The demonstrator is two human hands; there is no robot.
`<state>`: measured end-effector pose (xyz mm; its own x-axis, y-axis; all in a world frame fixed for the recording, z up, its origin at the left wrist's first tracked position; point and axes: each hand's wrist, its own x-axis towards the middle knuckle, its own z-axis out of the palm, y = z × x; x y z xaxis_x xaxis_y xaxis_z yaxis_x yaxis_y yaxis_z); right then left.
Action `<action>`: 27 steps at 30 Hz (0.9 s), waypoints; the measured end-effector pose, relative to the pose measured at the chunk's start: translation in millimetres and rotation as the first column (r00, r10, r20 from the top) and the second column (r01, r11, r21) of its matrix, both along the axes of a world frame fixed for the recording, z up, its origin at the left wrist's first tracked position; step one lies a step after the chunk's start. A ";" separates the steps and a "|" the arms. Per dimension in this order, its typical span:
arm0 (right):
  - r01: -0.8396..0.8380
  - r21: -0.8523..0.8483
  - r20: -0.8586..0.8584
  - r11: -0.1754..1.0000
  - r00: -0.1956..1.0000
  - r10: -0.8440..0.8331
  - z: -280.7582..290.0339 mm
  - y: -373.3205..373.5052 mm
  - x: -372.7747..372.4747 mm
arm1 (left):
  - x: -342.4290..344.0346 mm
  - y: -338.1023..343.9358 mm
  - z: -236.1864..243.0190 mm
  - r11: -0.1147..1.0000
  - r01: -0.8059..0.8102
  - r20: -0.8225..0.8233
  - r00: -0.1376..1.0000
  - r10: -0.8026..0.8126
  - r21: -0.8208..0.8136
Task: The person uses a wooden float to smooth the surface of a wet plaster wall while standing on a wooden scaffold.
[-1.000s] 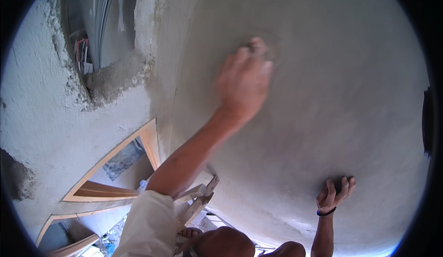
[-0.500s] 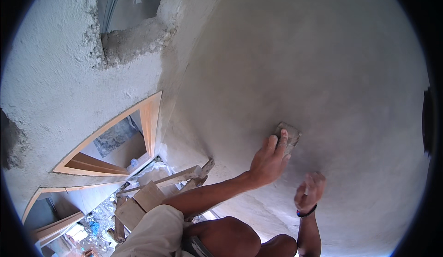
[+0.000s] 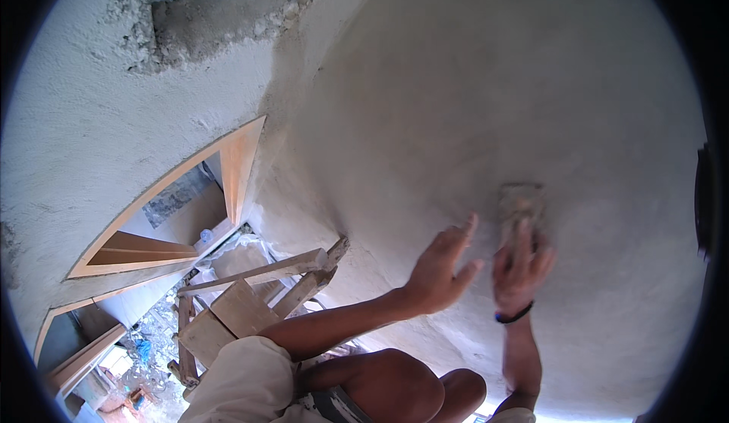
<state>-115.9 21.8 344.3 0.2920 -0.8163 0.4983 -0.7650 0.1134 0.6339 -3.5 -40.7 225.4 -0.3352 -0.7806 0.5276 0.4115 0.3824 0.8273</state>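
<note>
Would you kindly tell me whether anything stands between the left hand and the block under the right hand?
Nothing visible does: only bare wall shows between the left hand and the block, whose lower part the right hand covers.

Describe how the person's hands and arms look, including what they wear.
The left hand is bare, its forearm uncovered below a loose cream sleeve. The right hand is ungloved too, with a thin dark wristband; a bit of pale sleeve shows at the lower edge.

A blue scrap [image 3: 143,349] lies on the littered floor [image 3: 164,381]
</note>
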 end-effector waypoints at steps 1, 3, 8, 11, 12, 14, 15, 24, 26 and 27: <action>-0.023 -0.031 -0.077 0.999 0.997 0.021 21.7 -16.2 6.7 | 4.3 -2.2 -10.8 0.998 0.011 0.021 1.000 -0.012 0.068; 0.005 -0.109 0.010 0.994 1.000 -0.004 51.4 -58.8 28.3 | 11.1 -5.9 -30.0 0.986 0.005 0.070 0.997 -0.017 0.166; 0.077 0.234 -0.275 0.969 0.961 -0.010 39.0 -117.5 67.7 | -7.8 14.8 -46.0 0.963 0.069 0.068 0.994 -0.089 0.261; 0.210 0.423 -0.440 0.881 0.898 -0.003 14.0 -94.5 53.0 | -6.4 22.9 -61.2 0.981 0.070 0.123 0.988 -0.093 0.178; 0.227 0.472 -0.466 0.852 0.884 0.023 12.2 -79.5 43.9 | 0.2 22.1 -73.6 0.987 0.043 0.182 0.981 -0.072 0.155; 0.207 0.508 -0.485 0.836 0.871 0.079 42.2 -56.8 36.0 | 21.0 24.0 -101.7 0.993 0.011 0.286 0.957 -0.044 0.117; 0.198 0.466 -0.476 0.862 0.877 0.056 59.0 -57.4 37.2 | 29.6 24.4 -111.0 0.989 0.015 0.331 0.942 -0.063 0.145; 0.225 0.467 -0.452 0.855 0.892 0.012 3.8 -100.6 61.7 | 18.8 45.7 -81.6 0.936 0.336 0.270 0.897 -0.351 0.100; 0.257 0.564 -0.466 0.785 0.883 0.046 6.8 -67.1 44.4 | 37.8 38.4 -99.7 0.965 0.257 0.326 0.909 -0.259 0.048; 0.248 0.563 -0.465 0.788 0.883 0.054 20.9 -63.2 42.9 | 47.1 34.5 -108.7 0.975 0.220 0.338 0.917 -0.211 0.012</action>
